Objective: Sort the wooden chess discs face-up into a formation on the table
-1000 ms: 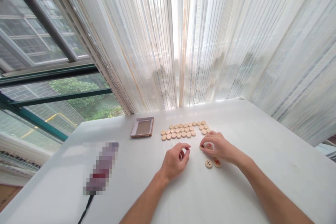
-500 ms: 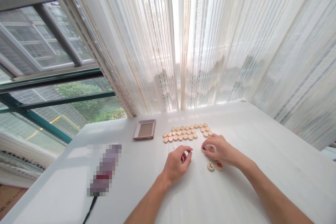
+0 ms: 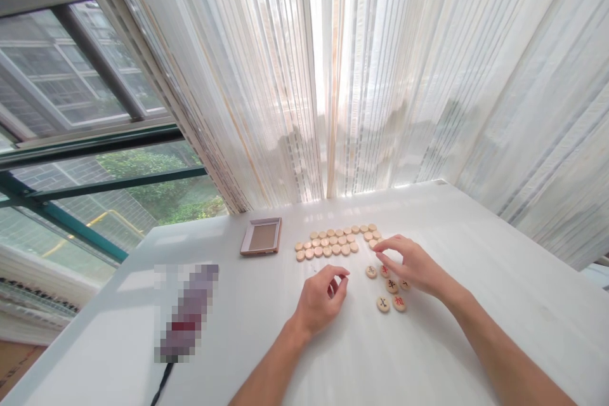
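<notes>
On the white table (image 3: 428,355) lie round wooden chess pieces. Several blank-side-up pieces (image 3: 333,242) form rows at the back. Several face-up pieces with red or black marks (image 3: 391,287) lie nearer me. My right hand (image 3: 413,263) hovers above the face-up pieces, fingers spread and holding nothing, its fingertips near the right end of the rows. My left hand (image 3: 320,296) rests on the table left of the face-up pieces, fingers curled with thumb and forefinger pinched; what it holds, if anything, is hidden.
A small brown shallow box (image 3: 261,236) sits left of the rows. A blurred-out object with a black cable (image 3: 186,311) lies at the table's left. Striped sheer curtains (image 3: 361,76) hang behind the table, and a window (image 3: 71,108) is at the left.
My right hand lifted off the face-up pieces and spread open, uncovering more of them. My left hand barely moved.
</notes>
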Action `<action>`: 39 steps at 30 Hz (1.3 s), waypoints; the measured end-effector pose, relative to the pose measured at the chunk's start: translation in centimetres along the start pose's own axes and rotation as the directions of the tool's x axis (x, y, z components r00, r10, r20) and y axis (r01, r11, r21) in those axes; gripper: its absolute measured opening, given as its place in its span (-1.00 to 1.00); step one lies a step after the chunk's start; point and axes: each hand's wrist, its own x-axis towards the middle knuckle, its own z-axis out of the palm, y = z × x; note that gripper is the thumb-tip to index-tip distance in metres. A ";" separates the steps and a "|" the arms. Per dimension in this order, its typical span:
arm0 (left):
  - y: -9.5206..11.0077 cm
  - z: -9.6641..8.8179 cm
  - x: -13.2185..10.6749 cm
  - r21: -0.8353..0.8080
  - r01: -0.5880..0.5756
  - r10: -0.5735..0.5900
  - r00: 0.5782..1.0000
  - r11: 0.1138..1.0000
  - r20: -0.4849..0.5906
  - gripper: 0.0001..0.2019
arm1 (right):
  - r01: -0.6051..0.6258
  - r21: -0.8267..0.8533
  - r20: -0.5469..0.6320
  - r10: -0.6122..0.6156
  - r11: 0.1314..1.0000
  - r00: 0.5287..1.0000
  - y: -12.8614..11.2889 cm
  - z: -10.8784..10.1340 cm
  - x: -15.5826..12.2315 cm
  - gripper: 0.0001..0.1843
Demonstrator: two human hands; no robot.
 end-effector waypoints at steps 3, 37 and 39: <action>0.0 0.0 0.1 -0.006 -0.008 0.008 1.000 1.000 -0.012 -0.83 | 0.017 -0.014 -0.020 -0.017 1.000 1.000 0.1 0.3 0.1 -0.72; -0.4 -0.1 0.3 0.016 -0.046 0.047 0.997 0.999 -0.066 -0.82 | -0.158 0.091 -0.149 0.171 0.983 0.974 3.5 -0.1 1.6 -0.68; -0.5 -0.1 0.3 0.016 -0.042 0.043 0.997 0.999 -0.066 -0.82 | -0.208 0.336 -0.063 0.242 0.919 0.968 2.7 -0.5 1.5 -0.63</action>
